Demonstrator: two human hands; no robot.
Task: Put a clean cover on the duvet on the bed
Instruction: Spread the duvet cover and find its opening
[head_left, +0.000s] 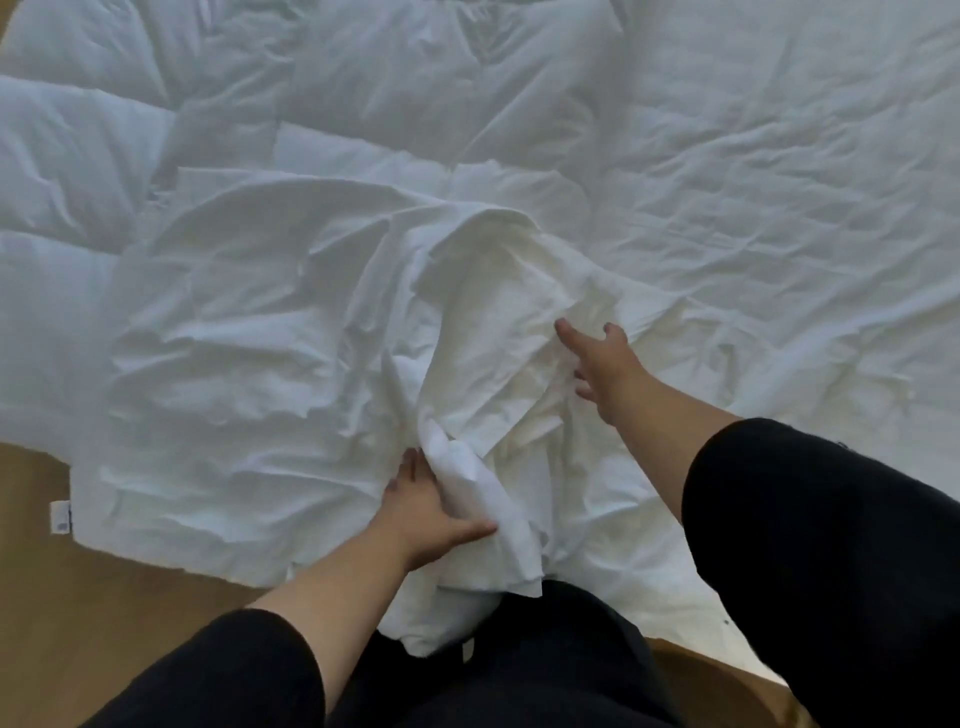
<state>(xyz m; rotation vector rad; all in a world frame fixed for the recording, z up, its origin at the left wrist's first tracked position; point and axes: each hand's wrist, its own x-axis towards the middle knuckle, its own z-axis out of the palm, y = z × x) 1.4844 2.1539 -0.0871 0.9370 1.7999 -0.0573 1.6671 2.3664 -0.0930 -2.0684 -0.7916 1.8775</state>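
A quilted white duvet (93, 156) covers the far left of the bed. A crumpled white duvet cover (249, 364) lies over it toward me, bunched in the middle. My left hand (426, 512) grips a thick fold of the cover near the bed's front edge, thumb under the fold. My right hand (597, 364) reaches forward over the cover's bunched middle, fingers spread and straight, touching or just above the fabric.
A wrinkled white sheet (779, 208) covers the right side of the bed. Wooden floor (78, 597) shows at the lower left and lower right. A small white label (60, 517) hangs at the cover's left corner. My black sleeves fill the bottom.
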